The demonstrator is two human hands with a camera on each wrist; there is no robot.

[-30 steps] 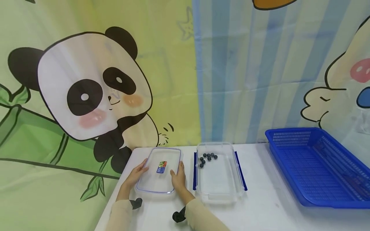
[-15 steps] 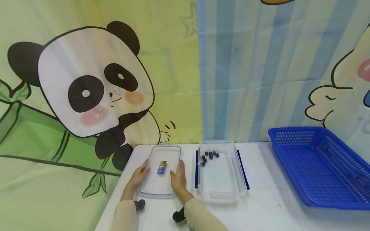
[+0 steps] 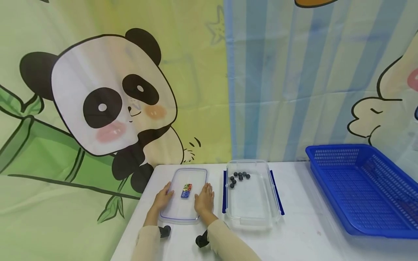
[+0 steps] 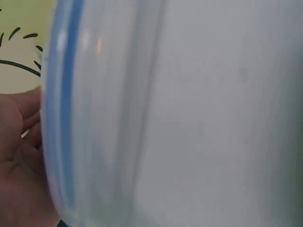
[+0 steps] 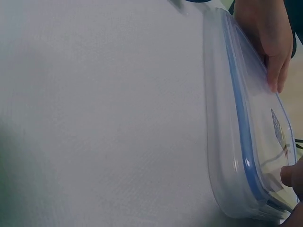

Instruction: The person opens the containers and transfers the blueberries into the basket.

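Note:
A clear plastic food container point(image 3: 187, 210) with a blue line round its top and a fruit label point(image 3: 186, 191) lies at the left of the table. My left hand point(image 3: 162, 198) holds its left edge, thumb on top. In the left wrist view a hand point(image 4: 21, 156) lies at the side wall, partly hidden by it. Along the right edge rests my right hand point(image 3: 204, 200), thumb on top and fingers straight. The right wrist view shows the container point(image 5: 220, 118) low on the table, with my right thumb point(image 5: 289, 176) at its top.
Right of my hands stands an uncovered clear box point(image 3: 249, 206) with blue side strips and several small dark balls point(image 3: 240, 176). A blue plastic basket point(image 3: 356, 181) sits at the far right. Behind the table hangs a printed curtain point(image 3: 202, 90) with a panda.
In the head view both hands and the container sit slightly further right, along with the whole scene. My right hand has shifted over the edge, its fingers more spread.

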